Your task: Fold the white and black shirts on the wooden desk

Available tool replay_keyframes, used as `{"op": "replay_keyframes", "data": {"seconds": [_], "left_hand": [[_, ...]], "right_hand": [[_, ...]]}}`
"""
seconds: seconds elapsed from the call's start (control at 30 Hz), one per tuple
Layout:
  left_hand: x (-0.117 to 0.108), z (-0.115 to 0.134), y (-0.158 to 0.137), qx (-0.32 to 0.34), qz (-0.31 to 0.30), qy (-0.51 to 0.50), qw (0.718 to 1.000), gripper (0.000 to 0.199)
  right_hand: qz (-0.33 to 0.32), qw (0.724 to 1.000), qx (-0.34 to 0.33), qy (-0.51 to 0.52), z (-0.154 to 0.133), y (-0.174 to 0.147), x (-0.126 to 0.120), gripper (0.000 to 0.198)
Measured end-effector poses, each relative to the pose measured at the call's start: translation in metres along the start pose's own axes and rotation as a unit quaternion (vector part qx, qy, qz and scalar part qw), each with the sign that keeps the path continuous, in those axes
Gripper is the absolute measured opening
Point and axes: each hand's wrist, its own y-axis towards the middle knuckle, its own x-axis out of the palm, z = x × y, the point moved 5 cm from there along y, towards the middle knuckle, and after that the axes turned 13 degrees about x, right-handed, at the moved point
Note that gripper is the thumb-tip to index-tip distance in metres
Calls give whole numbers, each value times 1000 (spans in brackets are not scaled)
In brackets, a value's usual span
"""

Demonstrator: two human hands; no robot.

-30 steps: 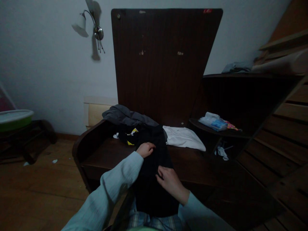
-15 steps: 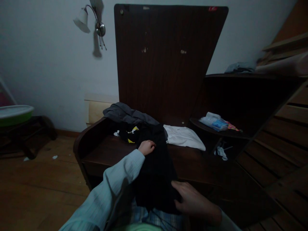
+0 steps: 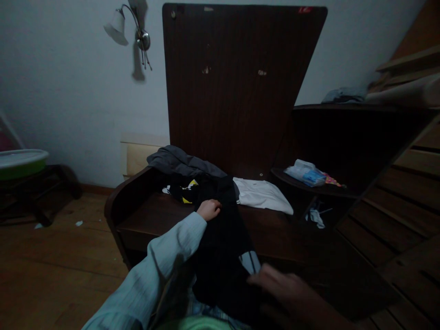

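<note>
A long piece of black clothing (image 3: 223, 238) runs from the bench towards my lap; its exact kind is hard to make out in the dim light. My left hand (image 3: 209, 210) lies on its upper part, fingers curled into the cloth. Lower down, my right hand (image 3: 278, 284), blurred by motion, has its fingers closed at the right edge of the same cloth. Just above those fingers a pale grey patch with a dark stripe (image 3: 250, 262) shows on the clothing. Behind my left hand lies a black cloth with a yellow and white print (image 3: 188, 190).
On the dark wooden bench (image 3: 144, 217) are a grey garment (image 3: 185, 162) and a folded white garment (image 3: 263, 195). Corner shelves at right hold a plastic packet (image 3: 305, 173). A green basin (image 3: 22, 165) sits on a low stool at left, and a lamp (image 3: 117, 27) hangs above.
My right hand has moved slightly right and down with the cloth's edge, and a pale grey patch has come into view there. My left hand has stayed almost still.
</note>
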Motion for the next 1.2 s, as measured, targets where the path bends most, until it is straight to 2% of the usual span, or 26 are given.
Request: {"op": "replay_keyframes", "data": {"seconds": [0.07,0.1,0.17,0.23,0.33,0.4,0.53,0.67,1.2], "left_hand": [[0,1,0,13,-5,-2,1000,25],[0,1,0,17,-7,-2,1000,25],[0,1,0,19,-7,-1,1000,24],[0,0,0,18,-3,1,1000,23],[1,0,0,22,5,0,1000,22],[2,1,0,29,11,-1,1000,22],[2,3,0,40,29,3,999,23],[0,4,0,53,49,8,997,24],[0,4,0,42,41,-3,998,29]], "right_hand": [[-120,989,-75,45,-22,-6,1,26],[-141,985,-82,65,-26,-3,-2,25],[-109,988,-48,97,-19,15,-11,27],[-23,991,2,129,0,43,-17,30],[60,989,7,132,21,85,-8,31],[65,992,-15,103,25,108,8,38],[13,999,-21,22,32,132,48,55],[7,1000,-4,-1,44,137,66,54],[15,999,-28,16,44,134,65,48]]}}
